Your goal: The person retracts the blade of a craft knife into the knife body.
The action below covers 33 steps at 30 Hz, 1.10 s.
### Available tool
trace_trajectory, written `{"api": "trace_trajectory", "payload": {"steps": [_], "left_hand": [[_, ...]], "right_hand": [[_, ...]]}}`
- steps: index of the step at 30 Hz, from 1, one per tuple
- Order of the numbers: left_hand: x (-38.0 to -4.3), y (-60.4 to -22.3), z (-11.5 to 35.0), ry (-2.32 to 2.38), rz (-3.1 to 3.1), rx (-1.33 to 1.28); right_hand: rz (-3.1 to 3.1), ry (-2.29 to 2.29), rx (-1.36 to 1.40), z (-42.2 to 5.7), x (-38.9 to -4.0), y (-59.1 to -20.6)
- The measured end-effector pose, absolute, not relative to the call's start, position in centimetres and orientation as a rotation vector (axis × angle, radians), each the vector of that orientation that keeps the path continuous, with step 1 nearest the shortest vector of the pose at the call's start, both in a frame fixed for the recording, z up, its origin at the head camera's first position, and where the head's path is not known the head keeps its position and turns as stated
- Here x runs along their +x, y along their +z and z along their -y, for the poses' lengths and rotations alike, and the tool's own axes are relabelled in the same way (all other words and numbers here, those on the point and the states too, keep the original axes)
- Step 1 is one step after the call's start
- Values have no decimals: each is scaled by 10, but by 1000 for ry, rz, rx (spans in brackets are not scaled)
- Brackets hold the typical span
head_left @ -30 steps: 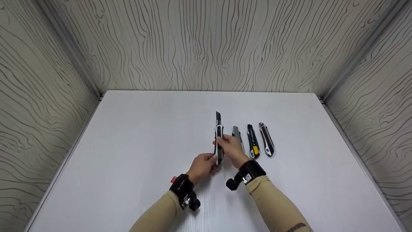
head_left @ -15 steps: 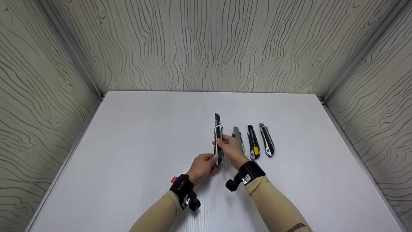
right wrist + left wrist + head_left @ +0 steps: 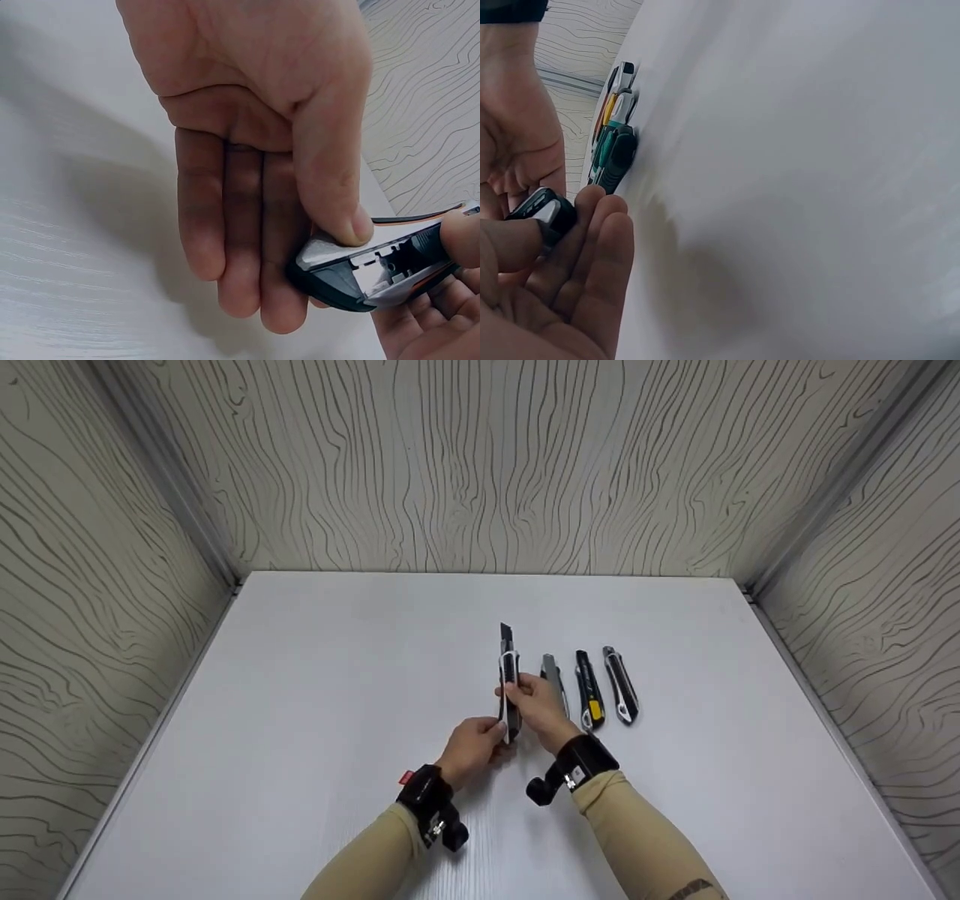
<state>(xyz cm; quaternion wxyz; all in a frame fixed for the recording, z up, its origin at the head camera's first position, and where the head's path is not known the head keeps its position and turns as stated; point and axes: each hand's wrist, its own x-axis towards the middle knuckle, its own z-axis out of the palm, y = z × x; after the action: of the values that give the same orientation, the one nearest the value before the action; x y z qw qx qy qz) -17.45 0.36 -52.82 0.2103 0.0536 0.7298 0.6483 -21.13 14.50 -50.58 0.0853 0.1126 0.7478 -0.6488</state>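
A utility knife [image 3: 509,664] with a black and white handle is held above the table, its dark blade [image 3: 506,633] extended and pointing away from me. My right hand [image 3: 546,706] grips the middle of the handle, thumb on the slider side. My left hand [image 3: 466,746] pinches the tail end between thumb and fingers. From the right wrist, the left hand's thumb [image 3: 349,225] presses on the knife's pale edge near a cut-out in the handle. In the left wrist view, only the knife's tail [image 3: 551,216] shows between the fingers.
Right of my hands lie a grey utility knife [image 3: 551,669], partly hidden by the right hand, a black one with a yellow patch [image 3: 589,686] and a dark one with pale edges [image 3: 621,686]. Patterned walls [image 3: 480,465] enclose the white table [image 3: 337,660] at the back and sides.
The right thumb sits marginally lower on the handle and the blade tip shows slightly lower than a second ago. Both hands keep their grip on the knife.
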Motion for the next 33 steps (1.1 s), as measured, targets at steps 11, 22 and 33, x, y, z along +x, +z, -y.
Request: {"api": "trace_trajectory", "payload": {"steps": [11, 22, 33], "left_hand": [[-173, -526, -3, 1811, -2025, 134], [-175, -526, -3, 1839, -2054, 123], [-175, -527, -4, 1865, -2001, 123]], "right_hand": [[-2228, -1919, 318, -146, -211, -508], [-2200, -1933, 291, -150, -209, -506], [-2181, -1912, 319, -153, -211, -509]]}}
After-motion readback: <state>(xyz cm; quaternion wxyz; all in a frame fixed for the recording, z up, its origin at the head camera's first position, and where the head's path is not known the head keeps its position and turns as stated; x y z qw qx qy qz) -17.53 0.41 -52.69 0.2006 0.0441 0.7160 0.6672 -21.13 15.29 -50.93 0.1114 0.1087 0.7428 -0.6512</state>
